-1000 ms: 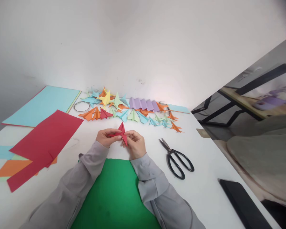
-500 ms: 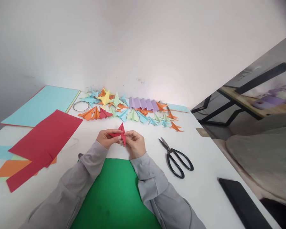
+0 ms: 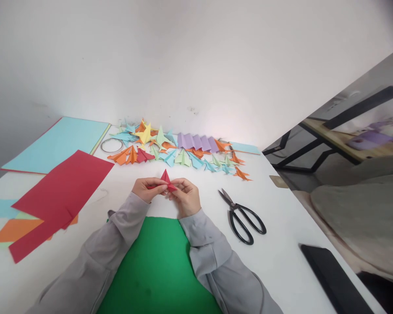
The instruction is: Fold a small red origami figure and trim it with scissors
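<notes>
Paper (image 3: 165, 177), red, folded | over worktop (image 3: 209, 183), between left hand (image 3: 148, 188) and right hand (image 3: 187, 199) | both grips pinching it | advice: crease gently, points aligned (small flaps probably tear easily).

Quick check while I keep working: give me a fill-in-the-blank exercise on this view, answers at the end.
1. The left hand and the right hand both hold the same folded paper, whose colour is ____.
2. The scissors lie on the table, nearer the ____ hand.
3. The pleated strip at the back of the table is coloured ____.

Missing words: red; right; purple.
</notes>
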Motion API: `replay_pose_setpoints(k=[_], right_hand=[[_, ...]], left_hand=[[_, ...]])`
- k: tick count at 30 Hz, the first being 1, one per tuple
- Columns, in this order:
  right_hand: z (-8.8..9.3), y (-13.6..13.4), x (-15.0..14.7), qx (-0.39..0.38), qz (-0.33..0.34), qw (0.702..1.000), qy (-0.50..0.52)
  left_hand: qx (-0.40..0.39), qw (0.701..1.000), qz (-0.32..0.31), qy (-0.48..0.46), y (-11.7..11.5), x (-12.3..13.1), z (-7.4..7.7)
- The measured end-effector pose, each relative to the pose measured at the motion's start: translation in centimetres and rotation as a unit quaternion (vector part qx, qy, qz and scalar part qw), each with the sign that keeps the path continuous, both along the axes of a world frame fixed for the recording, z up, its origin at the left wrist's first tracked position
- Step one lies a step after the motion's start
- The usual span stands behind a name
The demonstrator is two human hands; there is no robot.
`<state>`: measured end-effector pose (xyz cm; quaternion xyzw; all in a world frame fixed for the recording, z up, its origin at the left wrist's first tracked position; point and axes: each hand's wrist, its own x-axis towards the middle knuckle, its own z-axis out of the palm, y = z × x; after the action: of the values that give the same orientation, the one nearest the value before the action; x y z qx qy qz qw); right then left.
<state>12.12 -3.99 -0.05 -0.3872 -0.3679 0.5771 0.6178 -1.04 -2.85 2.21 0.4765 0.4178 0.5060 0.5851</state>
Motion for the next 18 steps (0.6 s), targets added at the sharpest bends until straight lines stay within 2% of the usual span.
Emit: replay_pose_setpoints(k=[6,13,18], right_hand=[[-0.17,0.1,0.06,0.0,-0.001,1.0,0.01],[-0.12,0.05,-0.01,0.006,-0.014,1.0,0.02],[0.32,-0.11,-0.15,0.006,-0.014,1.0,0.003]], left_hand=[[-0.03,0.999,0.008,-0.017,-0.02,-0.01,-0.07],[-0.064,0.99,-0.024,-0.121,0.1,0.04,-0.35],[-0.03,0.996,-0.01,-0.084,0.07,0.09,-0.19]])
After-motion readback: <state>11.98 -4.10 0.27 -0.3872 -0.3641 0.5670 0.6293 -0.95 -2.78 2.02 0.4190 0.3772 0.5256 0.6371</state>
